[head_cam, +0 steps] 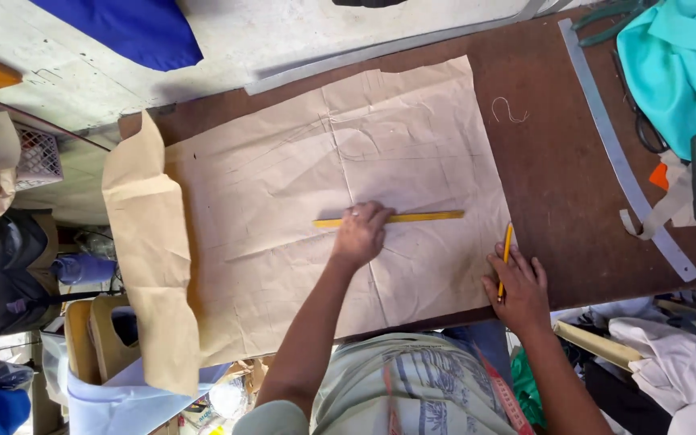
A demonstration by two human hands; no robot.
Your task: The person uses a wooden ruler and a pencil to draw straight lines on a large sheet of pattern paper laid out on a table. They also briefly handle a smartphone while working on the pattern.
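Left hand (358, 234) pressed flat on ruler (389, 217), pinning it mid-sheet on brown paper (283, 209). Right hand (519, 292) closed around pencil (505, 259) at the paper's right edge, resting on table (557, 185). Likely risks: ruler sliding on creases, skewing any line; overhanging left flap dragging the sheet.
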